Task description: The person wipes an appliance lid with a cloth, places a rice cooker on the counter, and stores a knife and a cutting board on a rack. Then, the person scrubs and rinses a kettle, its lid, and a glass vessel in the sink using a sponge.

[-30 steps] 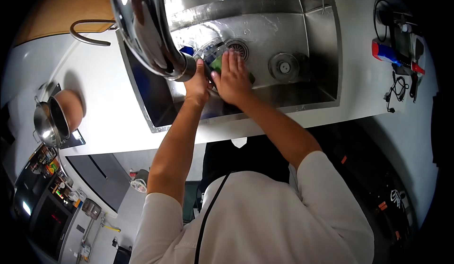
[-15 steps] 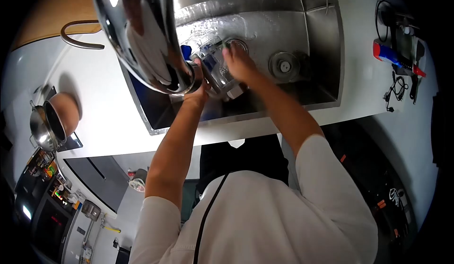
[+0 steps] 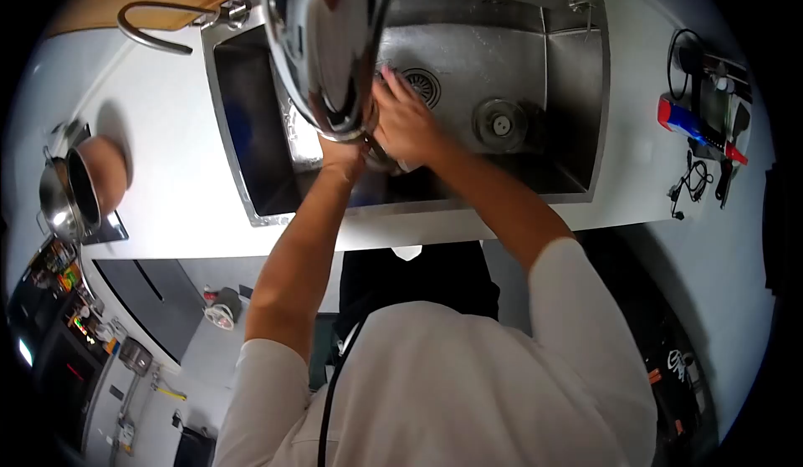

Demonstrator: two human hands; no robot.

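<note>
My left hand (image 3: 341, 153) is in the sink (image 3: 493, 49), with most of its fingers hidden behind the shiny faucet head (image 3: 335, 57). Beside it is my right hand (image 3: 408, 126), its fingers stretched up and to the left, their tips near the drain (image 3: 421, 88). Below the hands, a small part of a clear container (image 3: 383, 161) shows; the rest is covered by hands and faucet, so I cannot tell which hand supports it. Further right on the sink floor rests a round clear piece (image 3: 500, 124) with a pale centre.
A curved metal spout (image 3: 155, 45) rises at the left of the sink. On the left counter are a copper-coloured pot (image 3: 107, 174) and a steel pot (image 3: 60, 199). At right lie a red and blue tool (image 3: 698, 124) and a black cable (image 3: 690, 184).
The view has shifted, putting the faucet over the hands. My right hand has moved left, close to the left one. The clear container and a blue item, visible before, are now mostly hidden.
</note>
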